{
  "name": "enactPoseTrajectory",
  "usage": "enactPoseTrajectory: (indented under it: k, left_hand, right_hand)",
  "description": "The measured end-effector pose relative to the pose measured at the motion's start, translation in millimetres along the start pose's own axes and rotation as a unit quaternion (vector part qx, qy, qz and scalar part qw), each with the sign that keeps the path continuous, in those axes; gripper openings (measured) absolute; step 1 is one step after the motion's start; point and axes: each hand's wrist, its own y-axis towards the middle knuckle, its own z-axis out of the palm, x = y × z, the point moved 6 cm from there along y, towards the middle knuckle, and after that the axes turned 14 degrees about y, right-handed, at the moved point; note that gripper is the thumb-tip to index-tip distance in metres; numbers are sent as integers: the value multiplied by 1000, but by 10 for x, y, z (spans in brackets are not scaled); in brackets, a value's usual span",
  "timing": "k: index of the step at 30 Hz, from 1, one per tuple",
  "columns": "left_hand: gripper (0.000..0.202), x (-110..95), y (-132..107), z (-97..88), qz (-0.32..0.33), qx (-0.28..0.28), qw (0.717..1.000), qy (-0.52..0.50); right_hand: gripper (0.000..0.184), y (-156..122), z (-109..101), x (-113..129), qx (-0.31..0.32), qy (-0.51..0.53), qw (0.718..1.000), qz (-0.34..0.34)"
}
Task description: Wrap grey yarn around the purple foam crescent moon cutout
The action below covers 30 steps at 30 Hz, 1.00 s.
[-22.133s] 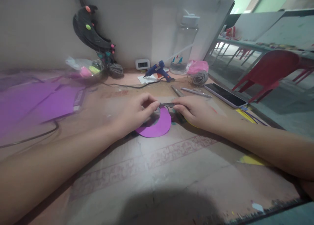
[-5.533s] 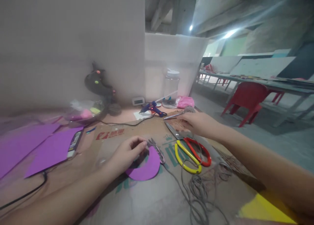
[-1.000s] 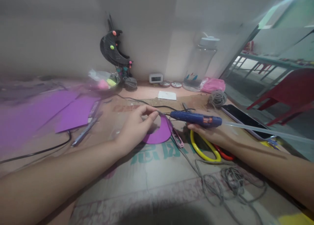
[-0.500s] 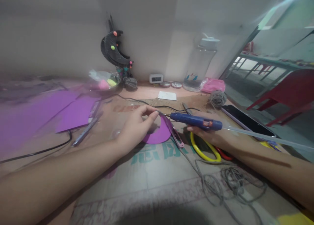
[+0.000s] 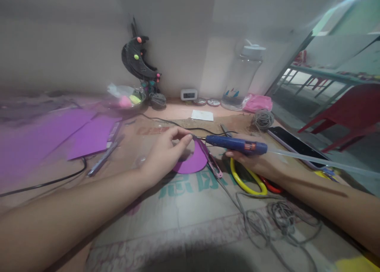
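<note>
My left hand is closed in a pinch at the upper end of a curved purple paper piece, with a bit of something grey at the fingertips. My right hand grips a blue glue gun, its nozzle pointing left and almost at my left fingertips. A clear glue stick sticks out of the gun's back. Beside the purple piece lies a pink craft knife. Under my right hand are scissors with yellow and red handles, partly hidden.
Loose grey yarn trails over the cardboard. Purple sheets and a pen lie left. A phone and yarn ball are right. Behind stand a crescent ornament, small clock and bottle.
The glue gun and my right hand have shifted very slightly left. My left hand keeps its pinch in the same place.
</note>
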Motion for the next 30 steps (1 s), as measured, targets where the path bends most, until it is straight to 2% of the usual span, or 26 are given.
enactPoseTrajectory:
  k: [7, 15, 30]
  left_hand:
    - [21, 0, -1, 1, 5, 3, 1000, -1]
    - [21, 12, 6, 16, 4, 8, 1000, -20]
    - [23, 41, 16, 13, 16, 5, 1000, 11]
  right_hand:
    - [25, 7, 11, 29, 1, -12, 1000, 11]
    - [26, 1, 17, -52, 6, -1, 1000, 9]
    - [23, 1, -5, 62, -7, -7, 1000, 25]
